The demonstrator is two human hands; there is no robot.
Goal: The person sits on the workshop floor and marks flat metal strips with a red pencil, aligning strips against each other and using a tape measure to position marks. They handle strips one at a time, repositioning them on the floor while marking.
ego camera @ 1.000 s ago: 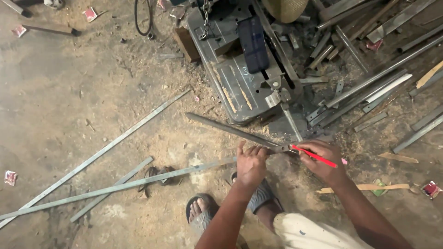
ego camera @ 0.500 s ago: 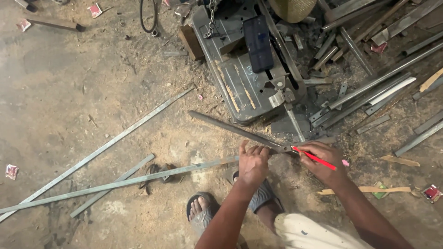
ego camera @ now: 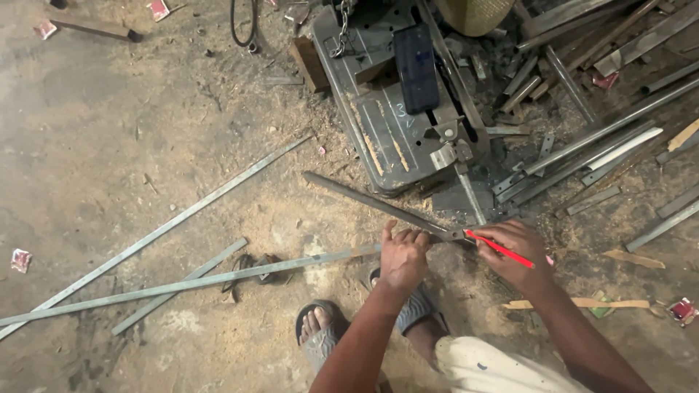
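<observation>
I crouch on a dusty floor. My left hand [ego camera: 403, 256] presses down on a dark metal bar [ego camera: 364, 198] that runs up-left across the floor; the fingers are closed over its near end. My right hand [ego camera: 515, 255] holds a red pencil [ego camera: 499, 249], its tip touching the same bar just right of my left hand. A long light flat strip [ego camera: 182, 282] lies to the left, its near end under my left hand. My feet in grey sandals [ego camera: 317, 333] are below.
A grey cut-off saw base [ego camera: 378, 138] with a dark phone [ego camera: 416, 67] on it sits beyond the bar. A heap of metal strips and angle pieces [ego camera: 582, 145] fills the right. Two more long strips [ego camera: 175, 211] lie at left. Red wrappers and wood scraps are scattered.
The view has shifted slightly; my hands stay on the bar with the pencil tip at the same spot. Nothing else moved.
</observation>
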